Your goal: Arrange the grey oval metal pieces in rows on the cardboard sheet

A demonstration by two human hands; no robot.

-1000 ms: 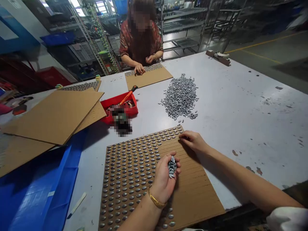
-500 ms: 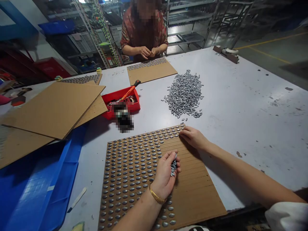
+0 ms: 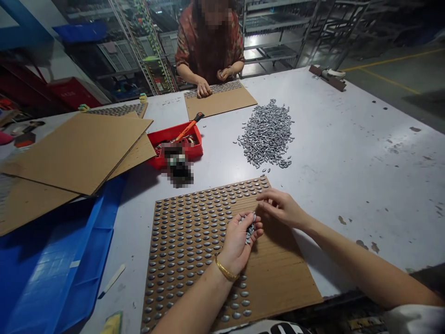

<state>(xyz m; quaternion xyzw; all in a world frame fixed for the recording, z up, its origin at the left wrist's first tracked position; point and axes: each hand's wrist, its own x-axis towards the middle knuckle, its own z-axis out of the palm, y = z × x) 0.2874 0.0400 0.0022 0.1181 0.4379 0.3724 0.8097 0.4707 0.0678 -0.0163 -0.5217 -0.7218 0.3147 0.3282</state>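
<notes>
My left hand [image 3: 239,239] is closed round a small heap of grey metal oval pieces [image 3: 249,234], its palm turned up. A cardboard sheet [image 3: 278,273] lies beneath it, with rows of the same pieces over its left part and along its far edge. Just to the right and a little farther off, my right hand [image 3: 280,208] hovers over the bare cardboard. Its thumb and forefinger are slightly apart, and I see nothing between them. Beyond the sheet lies a large pile of loose oval pieces [image 3: 267,134] on the white table.
Left of the pile stands a red tray [image 3: 198,146] with an orange-handled tool [image 3: 187,127]. Cardboard sheets [image 3: 76,153] overlap a blue bin [image 3: 45,273] at the left. Across the table [image 3: 347,153], a co-worker [image 3: 210,46] handles another cardboard sheet [image 3: 222,105] with rows of pieces.
My right hand has drawn back from the row near the sheet's far edge towards my left hand, and its fingers have parted. The co-worker's one hand has come down onto their sheet.
</notes>
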